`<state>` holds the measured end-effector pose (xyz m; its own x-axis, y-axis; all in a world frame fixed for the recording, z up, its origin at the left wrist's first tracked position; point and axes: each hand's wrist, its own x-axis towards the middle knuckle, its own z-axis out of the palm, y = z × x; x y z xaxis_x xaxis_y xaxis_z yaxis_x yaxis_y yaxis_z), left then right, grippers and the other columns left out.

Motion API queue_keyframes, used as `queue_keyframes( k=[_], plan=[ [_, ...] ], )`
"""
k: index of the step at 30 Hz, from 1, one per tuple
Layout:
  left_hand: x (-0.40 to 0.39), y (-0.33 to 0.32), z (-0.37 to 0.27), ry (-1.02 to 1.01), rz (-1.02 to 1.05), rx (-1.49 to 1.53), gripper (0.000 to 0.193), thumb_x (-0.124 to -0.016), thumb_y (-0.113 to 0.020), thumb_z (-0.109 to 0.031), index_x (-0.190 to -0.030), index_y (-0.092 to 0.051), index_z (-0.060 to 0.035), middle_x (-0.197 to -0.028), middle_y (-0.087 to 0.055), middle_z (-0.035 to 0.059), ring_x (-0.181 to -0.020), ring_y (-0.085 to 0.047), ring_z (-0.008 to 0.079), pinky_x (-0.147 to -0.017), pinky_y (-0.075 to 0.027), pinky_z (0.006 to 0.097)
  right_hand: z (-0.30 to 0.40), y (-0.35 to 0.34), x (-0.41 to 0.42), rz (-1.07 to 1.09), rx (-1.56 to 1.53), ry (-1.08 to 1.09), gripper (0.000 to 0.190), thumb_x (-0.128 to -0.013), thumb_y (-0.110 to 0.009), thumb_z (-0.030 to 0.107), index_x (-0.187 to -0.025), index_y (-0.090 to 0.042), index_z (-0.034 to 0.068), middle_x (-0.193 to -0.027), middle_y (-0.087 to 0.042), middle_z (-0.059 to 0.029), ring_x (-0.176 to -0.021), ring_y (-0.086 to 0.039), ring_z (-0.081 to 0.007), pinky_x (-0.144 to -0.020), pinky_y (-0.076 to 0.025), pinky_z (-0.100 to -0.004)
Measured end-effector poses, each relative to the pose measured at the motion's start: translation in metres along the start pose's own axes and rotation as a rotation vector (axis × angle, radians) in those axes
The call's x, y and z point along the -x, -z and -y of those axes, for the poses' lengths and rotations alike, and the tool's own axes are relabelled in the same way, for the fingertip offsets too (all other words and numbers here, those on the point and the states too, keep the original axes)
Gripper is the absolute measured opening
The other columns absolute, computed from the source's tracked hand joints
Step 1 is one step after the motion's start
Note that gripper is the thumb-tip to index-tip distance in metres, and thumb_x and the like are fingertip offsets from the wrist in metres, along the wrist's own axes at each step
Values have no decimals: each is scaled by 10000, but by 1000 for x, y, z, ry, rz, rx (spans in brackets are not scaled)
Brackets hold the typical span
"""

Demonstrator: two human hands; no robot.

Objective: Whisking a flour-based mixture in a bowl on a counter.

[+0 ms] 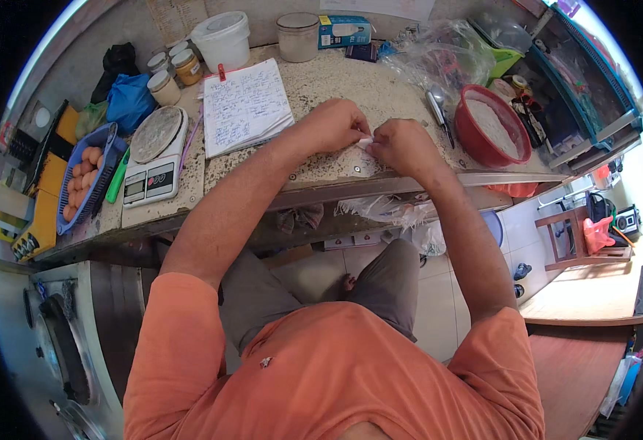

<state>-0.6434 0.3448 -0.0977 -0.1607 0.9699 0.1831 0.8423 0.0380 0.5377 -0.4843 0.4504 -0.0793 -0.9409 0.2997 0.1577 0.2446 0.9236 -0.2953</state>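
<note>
Both my hands meet over the front part of a speckled, worn worktop. My left hand [339, 125] pinches one side of a small white piece [365, 142], perhaps paper, between thumb and fingertips. On its other side, my right hand [404, 144] holds the same piece, fingers curled. Left of my hands lies a stack of handwritten sheets [247, 104] with a red clip. A spoon [437, 98] and a slim dark-tipped tool [440, 118] lie to the right. Beyond them stands a red plastic bowl [460, 129] holding white powder, which looks like flour [492, 124].
At left are a digital kitchen scale [151, 184], a blue basket [107, 165] of eggs [85, 176], a green-handled tool [117, 179] and lidded jars [163, 88]. A white bucket [222, 41], a light-bulb box [344, 32] and clear plastic bags [437, 52] line the back. A teal-framed rack [580, 82] stands right.
</note>
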Motion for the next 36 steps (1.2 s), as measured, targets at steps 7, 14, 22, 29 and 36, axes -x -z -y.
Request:
queue_keyframes(
  k=[7,14,22,29,36],
  plan=[
    [9,25,42,-3,-457,-35,234,-810,-670,-174,-1024,-690,-81,-816,-617,76,-732,-591,223,-692,-480,333,-6,-12,-28,-168,-85,-39,154,-772,-661,177,-890,-716,96,-848,-683,-141,-813,-652,-317,-775,-506,-415],
    [17,30,47,7,-688,-21,211,-822,-665,-189,-999,-697,-80,-756,-578,62,-692,-560,200,-648,-464,328,-10,-17,-55,-114,92,112,198,-810,-580,89,-961,-708,98,-930,-680,-135,-883,-640,-316,-812,-497,-403],
    [17,26,50,-40,-691,-43,204,-822,-671,-192,-988,-695,-75,-772,-590,66,-707,-566,193,-662,-467,319,-15,11,-23,74,94,365,193,-771,-591,28,-927,-699,60,-901,-676,-135,-859,-636,-319,-790,-494,-400],
    [18,26,45,-23,-659,6,193,-811,-667,-190,-957,-695,-66,-782,-610,85,-736,-592,229,-711,-484,363,-8,32,12,222,100,333,238,-776,-626,72,-1007,-675,43,-930,-663,-166,-883,-627,-338,-812,-489,-415],
    [18,27,45,-33,-671,-28,193,-807,-668,-183,-955,-693,-62,-775,-612,86,-730,-591,231,-707,-483,361,12,32,35,232,136,227,423,-737,-723,162,-1126,-619,33,-1000,-665,-153,-1013,-597,-335,-887,-475,-405]
  ],
)
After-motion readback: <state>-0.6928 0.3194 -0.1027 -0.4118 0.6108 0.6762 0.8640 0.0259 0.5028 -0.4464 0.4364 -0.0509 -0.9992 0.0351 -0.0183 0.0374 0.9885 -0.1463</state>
